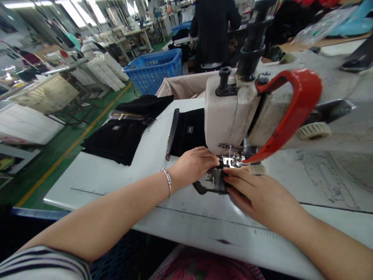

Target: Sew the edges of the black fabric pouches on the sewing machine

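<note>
A sewing machine (pixel 233 112) with a red guard (pixel 303 89) stands over the white table. At its presser foot (pixel 231 161), my left hand (pixel 195 167) presses its closed fingertips on a small dark piece, mostly hidden. My right hand (pixel 256 194) lies just right of the needle area, fingers close together near the metal plate (pixel 214 181); what it touches is too small to make out. Behind my left hand lies a black fabric piece (pixel 188 130) with a small label and a dark zipper strip (pixel 172 134) along its left edge.
Stacked black fabric pieces (pixel 113 140) with a zipper lie on the table's left part. A blue basket (pixel 157 68) stands beyond the table, beside a beige cloth-lined bin (pixel 180 85). A person in dark clothes (pixel 215 31) stands behind. The table's ruler-marked front edge (pixel 204 223) is near me.
</note>
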### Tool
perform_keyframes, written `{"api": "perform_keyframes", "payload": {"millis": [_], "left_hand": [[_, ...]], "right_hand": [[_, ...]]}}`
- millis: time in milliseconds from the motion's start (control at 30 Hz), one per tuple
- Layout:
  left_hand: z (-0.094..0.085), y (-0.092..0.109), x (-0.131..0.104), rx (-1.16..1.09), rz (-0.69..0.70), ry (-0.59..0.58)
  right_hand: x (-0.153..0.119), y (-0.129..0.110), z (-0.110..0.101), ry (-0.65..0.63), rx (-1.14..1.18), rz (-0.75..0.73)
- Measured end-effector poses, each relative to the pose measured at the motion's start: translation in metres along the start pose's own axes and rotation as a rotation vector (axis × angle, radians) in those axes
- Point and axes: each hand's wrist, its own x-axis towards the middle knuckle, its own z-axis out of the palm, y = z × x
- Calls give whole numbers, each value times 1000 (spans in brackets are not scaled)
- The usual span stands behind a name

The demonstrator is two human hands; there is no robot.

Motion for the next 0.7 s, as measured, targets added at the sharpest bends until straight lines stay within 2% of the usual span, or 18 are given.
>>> {"api": "perform_keyframes", "payload": {"millis": [200, 400, 500, 600, 700], "left_hand": [[4, -8, 8, 20, -82, 46], [6, -12, 7, -5, -90, 77], [3, -14, 8, -26, -53, 88], [-4, -14, 8, -4, -14, 19], [-14, -8, 4, 109, -63, -96]], "right_hand": [[0, 4, -1, -8, 67, 59], [1, 4, -4, -25, 130, 101], [0, 6, -6, 29, 124, 103], [0, 11, -9, 139, 77, 138], [0, 15, -12, 125, -4, 235]]}}
